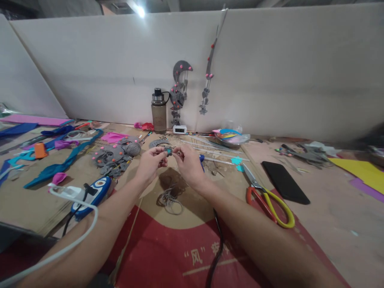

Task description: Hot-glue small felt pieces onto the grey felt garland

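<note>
My left hand [151, 161] and my right hand [188, 162] meet above the middle of the table, fingers pinched together on a small grey felt piece [169, 151] with a teal spot. Grey string [170, 198] hangs from it and lies coiled on the cardboard below. A pile of grey felt shapes with pink beads [112, 157] and a ball of grey yarn [133, 149] lie just left of my left hand.
Scissors with red and yellow handles [268, 199] and a black phone [285, 182] lie to the right. A water bottle [159, 111], a small clock [179, 129] and hanging grey felt mobiles [179, 94] stand at the back wall. A blue glue gun [93, 195] and coloured felt scraps [64, 162] lie on the left.
</note>
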A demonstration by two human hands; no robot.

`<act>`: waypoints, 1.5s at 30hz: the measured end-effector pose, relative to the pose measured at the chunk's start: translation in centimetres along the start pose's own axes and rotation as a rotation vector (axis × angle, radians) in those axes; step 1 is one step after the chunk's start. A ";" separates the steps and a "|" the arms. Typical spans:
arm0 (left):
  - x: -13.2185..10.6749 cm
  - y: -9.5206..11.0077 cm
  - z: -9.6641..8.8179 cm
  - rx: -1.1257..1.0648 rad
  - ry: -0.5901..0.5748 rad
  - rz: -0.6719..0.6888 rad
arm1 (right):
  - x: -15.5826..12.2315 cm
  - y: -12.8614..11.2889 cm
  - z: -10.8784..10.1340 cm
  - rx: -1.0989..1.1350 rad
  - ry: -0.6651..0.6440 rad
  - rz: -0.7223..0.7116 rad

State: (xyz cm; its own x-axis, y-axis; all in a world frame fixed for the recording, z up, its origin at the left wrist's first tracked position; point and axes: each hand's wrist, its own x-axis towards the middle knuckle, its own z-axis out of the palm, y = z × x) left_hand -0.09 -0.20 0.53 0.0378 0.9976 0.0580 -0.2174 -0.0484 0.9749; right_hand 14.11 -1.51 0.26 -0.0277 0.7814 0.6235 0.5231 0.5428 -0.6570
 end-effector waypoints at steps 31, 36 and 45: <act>-0.7 0.7 1.0 0.175 -0.100 -0.056 | 0.3 0.4 -1.5 -0.326 -0.115 -0.229; -0.5 0.6 0.8 0.218 -0.111 -0.033 | 0.7 0.9 -1.7 -0.251 -0.127 -0.246; -0.2 0.3 0.3 0.272 -0.142 -0.026 | 1.4 1.2 -2.2 -0.282 -0.241 -0.235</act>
State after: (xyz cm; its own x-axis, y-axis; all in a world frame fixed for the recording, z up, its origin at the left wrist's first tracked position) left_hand 0.10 -0.39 0.85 0.1803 0.9827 0.0429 0.0543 -0.0535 0.9971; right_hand 16.55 -0.43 1.26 -0.3546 0.7143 0.6033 0.6899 0.6354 -0.3469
